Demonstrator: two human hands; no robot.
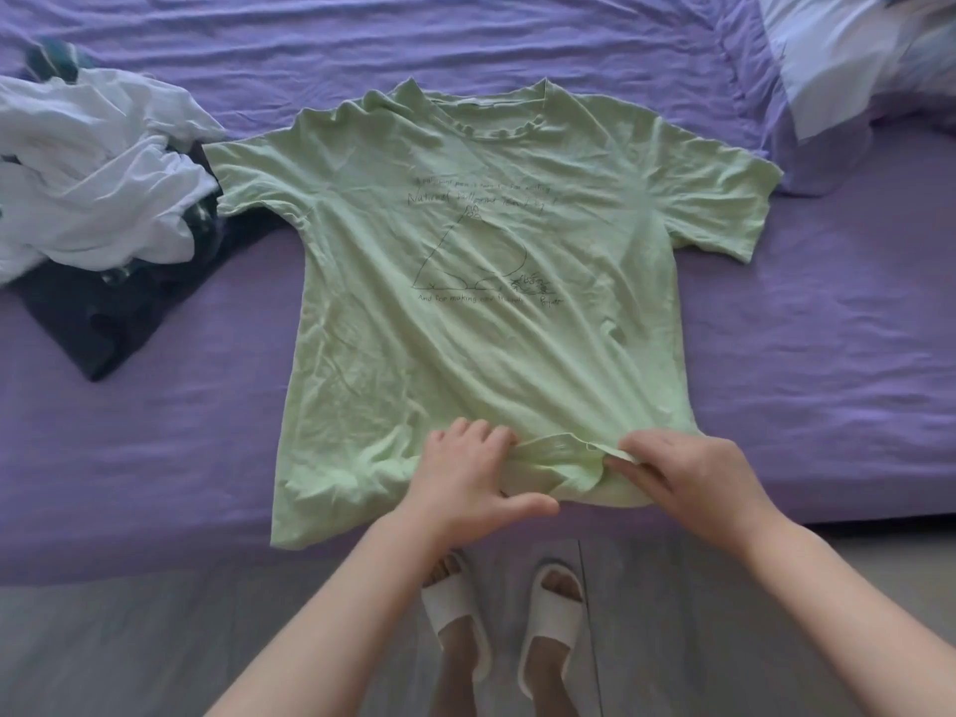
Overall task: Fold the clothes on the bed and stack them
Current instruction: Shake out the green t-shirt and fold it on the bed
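Fingers of the right hand pinch a turned-up bit of hem on the green T-shirt. Just beside it, the left hand lies flat with loose fingers on the bunched hem. That shirt is spread face-up on the purple bed, a heap of white and dark clothes at its left sleeve.

Soft, even daylight, no hard shadows. Wide-angle bending curves the bed edges; corners beyond it blur, especially the pillow top right.
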